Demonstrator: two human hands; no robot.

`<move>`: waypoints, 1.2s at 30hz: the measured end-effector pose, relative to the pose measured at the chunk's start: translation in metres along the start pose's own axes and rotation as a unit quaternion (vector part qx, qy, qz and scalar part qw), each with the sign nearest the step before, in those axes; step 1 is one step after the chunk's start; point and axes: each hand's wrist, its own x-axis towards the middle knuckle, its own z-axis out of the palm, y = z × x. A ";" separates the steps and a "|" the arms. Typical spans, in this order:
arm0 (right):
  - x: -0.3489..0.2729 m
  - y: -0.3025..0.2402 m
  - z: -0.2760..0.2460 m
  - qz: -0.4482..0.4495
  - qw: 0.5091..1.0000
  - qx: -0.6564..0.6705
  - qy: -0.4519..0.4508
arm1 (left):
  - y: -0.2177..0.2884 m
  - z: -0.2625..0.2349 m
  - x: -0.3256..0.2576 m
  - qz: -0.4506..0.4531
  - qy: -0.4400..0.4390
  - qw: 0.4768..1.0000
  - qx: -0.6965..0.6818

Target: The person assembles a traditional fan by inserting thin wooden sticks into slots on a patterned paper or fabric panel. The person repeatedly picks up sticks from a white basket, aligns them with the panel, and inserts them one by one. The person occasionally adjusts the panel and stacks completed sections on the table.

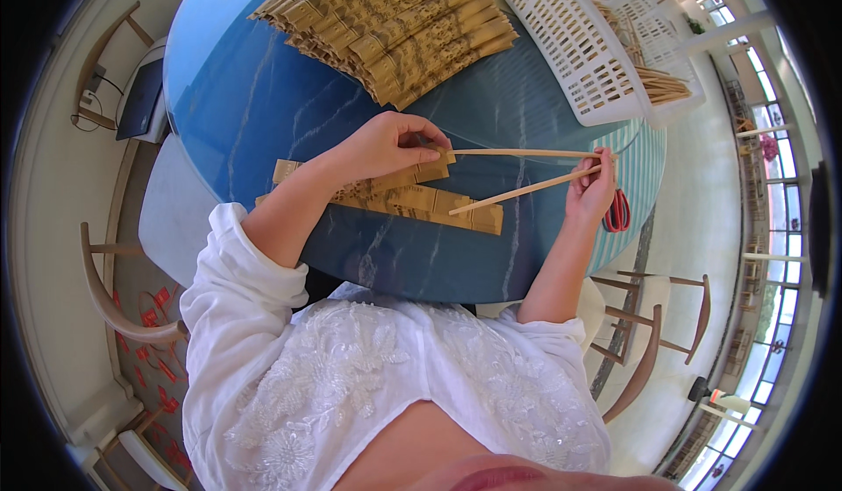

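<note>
A patterned paper sleeve (pixel 430 172) is pinched near its right end between the thumb and fingers of the left hand (pixel 390 146), over the near middle of the blue marbled table (pixel 517 258). Two wooden chopsticks, the upper one (pixel 526 152) and the lower one (pixel 531 193), are gripped at their right ends by the closed fingers of the right hand (pixel 593 184). The upper stick's tip is met by the left fingertips; whether it has been slipped inside the paper cannot be told. The lower tip is pointed over a flat sleeve (pixel 474 212) lying nearer the body; contact there cannot be told either. The splayed pair would be better brought parallel, with both tips evened, before any push is given. The paper is best pinched lightly, so that its mouth is not flattened, and pressure is best applied along the sticks' length, since thin paper could be creased or torn by a slanted tip.
</note>
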 end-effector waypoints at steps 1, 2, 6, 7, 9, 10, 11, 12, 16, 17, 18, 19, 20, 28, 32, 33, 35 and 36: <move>0.000 0.000 -0.001 -0.001 1.000 0.007 -0.002 | -0.001 0.000 0.000 0.003 -0.002 1.000 0.000; 0.002 0.000 -0.003 -0.004 1.000 0.014 -0.006 | -0.001 -0.001 0.000 0.008 -0.003 1.000 0.001; 0.001 0.000 -0.004 -0.018 0.999 0.025 -0.011 | 0.001 -0.002 -0.001 0.008 0.004 1.000 0.020; 0.001 0.000 -0.005 -0.021 0.999 0.024 -0.014 | 0.002 -0.002 -0.001 0.006 0.005 1.000 0.025; 0.001 0.000 -0.006 -0.029 0.999 0.023 -0.017 | 0.006 -0.003 -0.001 0.003 0.007 1.000 0.030; 0.002 0.000 -0.006 -0.027 0.999 0.021 -0.018 | 0.008 -0.002 -0.001 0.002 0.008 1.000 0.030; 0.002 0.000 -0.007 -0.025 0.999 0.020 -0.019 | 0.009 -0.002 -0.002 0.001 0.008 1.000 0.030; 0.001 0.001 -0.007 -0.023 0.999 0.018 -0.019 | 0.009 -0.002 -0.002 -0.002 0.010 0.999 0.032; 0.000 0.000 -0.001 -0.023 0.999 0.017 -0.022 | 0.006 -0.004 -0.001 -0.008 0.022 0.999 0.031; -0.001 0.000 -0.001 -0.021 0.999 0.017 -0.021 | 0.005 -0.004 0.000 -0.008 0.027 0.999 0.029; -0.001 0.000 -0.001 -0.019 0.999 0.017 -0.020 | 0.004 -0.003 0.000 -0.001 0.027 0.999 0.026; 0.000 0.000 -0.002 -0.019 0.999 0.019 -0.023 | 0.003 -0.003 0.000 0.007 0.026 0.999 0.023; 0.000 0.001 -0.003 -0.019 0.999 0.020 -0.026 | 0.003 -0.003 0.001 0.014 0.026 0.999 0.020; -0.002 -0.001 -0.001 -0.003 0.999 0.032 -0.020 | 0.012 -0.002 -0.003 -0.012 0.031 0.999 0.002; -0.003 -0.002 0.002 0.002 0.999 0.029 -0.018 | 0.006 -0.002 -0.002 -0.028 0.001 0.999 0.015; -0.002 -0.001 0.000 0.004 0.999 0.032 -0.019 | 0.007 -0.001 -0.002 -0.032 0.002 0.999 0.011; -0.001 0.000 0.000 0.009 0.999 0.043 -0.016 | 0.007 0.000 -0.001 -0.039 -0.005 0.999 0.019; -0.001 0.000 -0.001 0.009 0.999 0.049 -0.019 | 0.007 0.000 -0.001 -0.044 -0.007 0.999 0.022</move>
